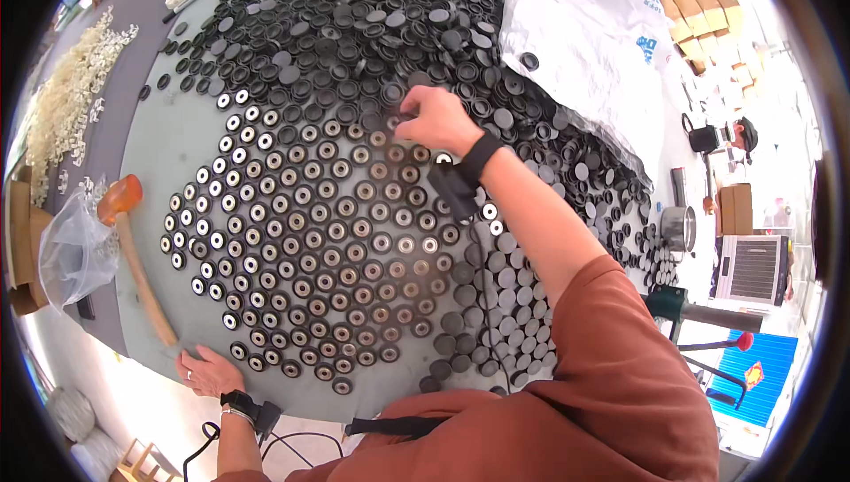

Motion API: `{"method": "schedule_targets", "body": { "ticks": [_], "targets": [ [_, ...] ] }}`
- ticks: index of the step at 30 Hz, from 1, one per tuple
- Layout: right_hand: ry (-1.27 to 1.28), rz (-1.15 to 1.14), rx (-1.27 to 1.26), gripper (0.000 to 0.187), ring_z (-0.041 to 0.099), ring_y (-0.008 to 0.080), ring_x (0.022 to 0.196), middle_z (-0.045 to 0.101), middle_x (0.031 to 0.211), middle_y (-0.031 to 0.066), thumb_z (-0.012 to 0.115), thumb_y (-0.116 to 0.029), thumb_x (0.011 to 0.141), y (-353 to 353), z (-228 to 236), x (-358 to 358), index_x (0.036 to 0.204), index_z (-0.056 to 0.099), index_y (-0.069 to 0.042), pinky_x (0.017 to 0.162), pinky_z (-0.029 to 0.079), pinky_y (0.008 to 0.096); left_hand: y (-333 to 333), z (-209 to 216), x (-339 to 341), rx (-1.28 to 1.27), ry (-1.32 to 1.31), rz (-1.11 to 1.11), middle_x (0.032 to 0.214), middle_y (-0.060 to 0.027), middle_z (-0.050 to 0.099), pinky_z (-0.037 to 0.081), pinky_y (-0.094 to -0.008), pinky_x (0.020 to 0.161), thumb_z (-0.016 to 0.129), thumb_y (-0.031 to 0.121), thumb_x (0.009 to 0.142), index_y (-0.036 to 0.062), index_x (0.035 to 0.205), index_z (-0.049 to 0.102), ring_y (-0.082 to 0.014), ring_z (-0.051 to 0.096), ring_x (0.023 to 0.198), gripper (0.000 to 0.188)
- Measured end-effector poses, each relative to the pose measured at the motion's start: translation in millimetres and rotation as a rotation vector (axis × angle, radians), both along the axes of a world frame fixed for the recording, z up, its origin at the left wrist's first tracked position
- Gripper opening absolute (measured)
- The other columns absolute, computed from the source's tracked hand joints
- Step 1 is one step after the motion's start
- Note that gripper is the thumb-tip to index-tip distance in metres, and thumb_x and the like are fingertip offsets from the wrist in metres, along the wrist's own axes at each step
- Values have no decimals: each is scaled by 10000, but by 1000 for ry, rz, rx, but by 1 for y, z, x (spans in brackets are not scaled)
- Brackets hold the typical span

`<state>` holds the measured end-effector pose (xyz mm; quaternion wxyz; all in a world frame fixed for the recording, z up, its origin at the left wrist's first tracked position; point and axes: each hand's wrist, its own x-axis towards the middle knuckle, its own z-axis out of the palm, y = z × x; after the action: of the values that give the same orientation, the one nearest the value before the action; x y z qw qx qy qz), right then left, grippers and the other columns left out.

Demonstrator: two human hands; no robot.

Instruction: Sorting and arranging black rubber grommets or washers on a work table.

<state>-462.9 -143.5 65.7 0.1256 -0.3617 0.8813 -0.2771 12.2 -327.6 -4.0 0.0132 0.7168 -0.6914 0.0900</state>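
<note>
Head: looks partway, with silver-centred black discs (327, 189), loose round black caps (354, 35) at twelve o'clock, left hand (212, 373) spread, right hand (440, 119) unclear.

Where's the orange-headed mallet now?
In the head view, the mallet lies at left, beside the plastic bag, its lower end near the left hand.

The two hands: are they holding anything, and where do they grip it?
The left hand holds nothing, resting at the edge of the table. The right hand curls over black discs; whether it pinches one cannot be told.
</note>
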Motion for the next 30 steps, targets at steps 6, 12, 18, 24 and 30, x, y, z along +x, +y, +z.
{"method": "schedule_targets", "body": {
  "ticks": [6,12,18,24,30],
  "targets": [
    [-329,-483,-563,445,587,155,569,606,707,86,716,-196,692,-15,41,-16,1034,554,37,515,486,270,-2,-5,7,-25,41,-64,1321,-43,362,293,-449,940,418,346,889,76,1227,427,-300,362,1167,433],
    [74,89,-19,217,564,338,889,599,895,163,556,-146,768,-48,-6,25,941,584,-18,773,464,406,-3,-4,3,16,-13,-3,1326,-14,366,305,-452,928,409,361,896,90,1227,422,-267,368,1177,428],
    [411,-24,-166,478,481,320,1057,482,1182,181,613,-190,758,-35,8,5,1188,457,-49,850,410,435,-6,-8,3,33,-45,2,1323,-1,362,314,-454,921,372,396,902,102,1232,423,-259,372,1174,445],
    [325,-691,311,667,394,350,1126,468,1167,208,517,-479,811,18,-1,-32,1232,392,24,855,364,457,-6,-7,5,31,-71,34,1326,-22,341,318,-447,918,346,395,910,81,1239,423,-271,380,1147,461],
    [608,-779,249,485,405,375,1124,462,1203,205,459,-444,852,-13,-6,-45,1153,517,-68,864,302,518,-8,-11,10,28,-71,23,1311,-24,353,325,-447,913,349,394,906,78,1235,427,-270,384,1146,463]
  ]
}}
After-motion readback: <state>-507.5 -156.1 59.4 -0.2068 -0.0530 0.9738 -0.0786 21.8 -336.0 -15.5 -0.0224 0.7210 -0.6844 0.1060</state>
